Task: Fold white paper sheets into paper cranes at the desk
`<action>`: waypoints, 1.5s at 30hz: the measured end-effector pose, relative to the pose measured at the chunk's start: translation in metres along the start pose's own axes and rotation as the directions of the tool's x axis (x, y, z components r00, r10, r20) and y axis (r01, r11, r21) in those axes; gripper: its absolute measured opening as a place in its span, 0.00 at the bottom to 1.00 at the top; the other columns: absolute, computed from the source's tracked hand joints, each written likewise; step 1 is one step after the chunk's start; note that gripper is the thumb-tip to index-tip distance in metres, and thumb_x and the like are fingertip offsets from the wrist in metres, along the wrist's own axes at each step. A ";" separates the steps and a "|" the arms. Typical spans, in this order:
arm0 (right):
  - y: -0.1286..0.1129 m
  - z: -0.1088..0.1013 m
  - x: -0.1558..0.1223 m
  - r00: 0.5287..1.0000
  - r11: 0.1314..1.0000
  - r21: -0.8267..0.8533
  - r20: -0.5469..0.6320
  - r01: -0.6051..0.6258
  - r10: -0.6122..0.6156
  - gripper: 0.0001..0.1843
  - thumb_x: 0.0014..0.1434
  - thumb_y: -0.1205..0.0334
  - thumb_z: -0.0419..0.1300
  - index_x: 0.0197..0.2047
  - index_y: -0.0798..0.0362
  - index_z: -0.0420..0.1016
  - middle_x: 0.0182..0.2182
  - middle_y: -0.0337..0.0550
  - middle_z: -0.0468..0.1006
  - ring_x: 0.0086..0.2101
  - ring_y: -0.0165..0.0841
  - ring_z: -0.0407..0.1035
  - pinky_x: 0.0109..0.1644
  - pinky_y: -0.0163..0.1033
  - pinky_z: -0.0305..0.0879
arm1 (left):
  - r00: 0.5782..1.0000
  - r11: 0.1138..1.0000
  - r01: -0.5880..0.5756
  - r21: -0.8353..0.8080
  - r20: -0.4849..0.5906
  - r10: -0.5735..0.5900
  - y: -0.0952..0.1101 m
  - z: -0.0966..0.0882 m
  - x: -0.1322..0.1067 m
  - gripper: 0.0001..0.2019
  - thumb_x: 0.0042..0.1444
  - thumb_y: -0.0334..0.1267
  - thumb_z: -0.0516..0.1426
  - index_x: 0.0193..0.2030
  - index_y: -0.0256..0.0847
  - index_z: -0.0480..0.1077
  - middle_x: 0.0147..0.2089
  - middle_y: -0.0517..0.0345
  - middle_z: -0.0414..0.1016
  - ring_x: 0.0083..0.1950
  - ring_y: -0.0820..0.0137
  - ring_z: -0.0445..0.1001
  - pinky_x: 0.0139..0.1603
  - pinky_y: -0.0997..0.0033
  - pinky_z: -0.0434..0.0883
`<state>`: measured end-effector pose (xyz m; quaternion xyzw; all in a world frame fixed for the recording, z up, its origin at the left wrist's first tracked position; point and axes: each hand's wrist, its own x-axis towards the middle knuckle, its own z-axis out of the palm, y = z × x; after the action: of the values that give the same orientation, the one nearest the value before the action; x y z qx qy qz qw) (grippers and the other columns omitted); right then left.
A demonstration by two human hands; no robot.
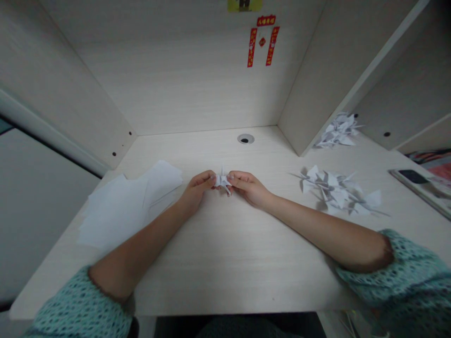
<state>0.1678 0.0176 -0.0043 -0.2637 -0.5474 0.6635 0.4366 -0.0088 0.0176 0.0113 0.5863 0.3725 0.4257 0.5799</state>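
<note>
Between my two hands is a small white paper crane (222, 180), held just above the middle of the desk. My left hand (197, 190) pinches its left side between thumb and fingers. On the opposite side, my right hand (248, 187) grips the other wing the same way. One thin point of the crane sticks up and another points down toward me. Fingertips behind the paper are partly hidden. Left of my left hand lies a spread of white paper sheets (116, 206), partly under my forearm. A heap of folded paper cranes (333, 188) rests to the right of my right hand.
Another pile of paper cranes (340, 130) sits farther back, beside the upright divider panel (331, 80). A phone (414, 177) lies on a flat item at the right edge. The desk (225, 263) has a round cable hole (245, 139) near the back panel, which bears red stickers (267, 20).
</note>
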 end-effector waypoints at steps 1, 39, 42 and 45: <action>0.000 0.000 0.000 1.000 1.000 -0.005 -0.003 -0.003 0.003 0.19 0.54 0.45 0.62 0.25 0.53 0.70 0.22 0.37 0.72 0.27 0.30 0.66 0.36 0.37 0.60 | 1.000 1.000 -0.002 -0.004 -0.002 0.002 0.000 0.000 0.000 0.17 0.51 0.52 0.58 0.25 0.39 0.67 0.26 0.60 0.66 0.31 0.70 0.65 0.39 0.70 0.61; 0.003 0.000 0.002 1.000 0.996 0.092 -0.017 0.013 -0.012 0.19 0.58 0.49 0.60 0.24 0.56 0.73 0.23 0.41 0.74 0.30 0.31 0.67 0.37 0.38 0.59 | 0.999 0.999 -0.038 -0.032 0.024 0.038 0.001 0.003 -0.002 0.16 0.56 0.46 0.56 0.24 0.38 0.69 0.26 0.58 0.71 0.32 0.70 0.68 0.38 0.71 0.61; 0.003 0.001 0.003 1.000 0.997 0.082 -0.017 0.007 -0.006 0.19 0.58 0.49 0.59 0.25 0.56 0.73 0.24 0.42 0.74 0.29 0.31 0.67 0.37 0.38 0.60 | 0.999 0.999 -0.039 0.006 0.034 0.039 0.003 0.006 -0.003 0.17 0.57 0.48 0.55 0.23 0.38 0.69 0.26 0.57 0.72 0.32 0.69 0.70 0.39 0.70 0.61; 0.002 0.002 0.003 1.000 0.997 0.071 -0.020 0.005 -0.004 0.19 0.58 0.48 0.59 0.27 0.56 0.73 0.24 0.41 0.74 0.29 0.31 0.67 0.36 0.38 0.60 | 0.998 0.998 -0.049 0.026 0.039 0.048 0.006 0.008 -0.004 0.18 0.57 0.48 0.54 0.23 0.38 0.68 0.26 0.57 0.73 0.32 0.69 0.71 0.39 0.69 0.62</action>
<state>0.1647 0.0191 -0.0055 -0.2534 -0.5195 0.6790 0.4527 -0.0028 0.0111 0.0171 0.6109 0.3527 0.4231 0.5687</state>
